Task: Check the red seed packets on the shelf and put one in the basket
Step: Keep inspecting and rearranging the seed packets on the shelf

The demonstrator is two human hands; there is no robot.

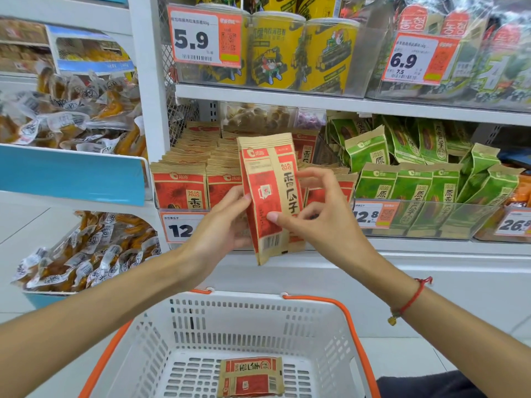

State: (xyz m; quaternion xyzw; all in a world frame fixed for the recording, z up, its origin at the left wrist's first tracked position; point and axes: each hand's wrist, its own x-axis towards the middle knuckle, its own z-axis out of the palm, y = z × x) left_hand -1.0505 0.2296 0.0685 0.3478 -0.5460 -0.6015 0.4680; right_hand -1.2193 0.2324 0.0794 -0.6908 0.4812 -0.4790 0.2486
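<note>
I held the red packet (270, 196) upright, left hand (227, 222) and right hand (313, 216) pinching its sides; the basket (258, 320) lay at six o'clock.

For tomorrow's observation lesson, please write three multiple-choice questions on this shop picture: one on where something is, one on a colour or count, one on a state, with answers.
1. Where does the loose red packet lie?
A. on the basket floor
B. on the tiles
C. on the top shelf

2. What colour are the packets right of the red ones on the shelf?
A. blue
B. green
C. purple

3. How is the raised packet held?
A. by the left hand only
B. by both hands
C. it rests on the shelf edge

Answers:
1. A, it lies flat inside the white basket with orange handles.
2. B, green packs fill the neighbouring bin.
3. B, the left hand grips its left edge and the right hand pinches its right side, holding it upright in front of the shelf.
</note>
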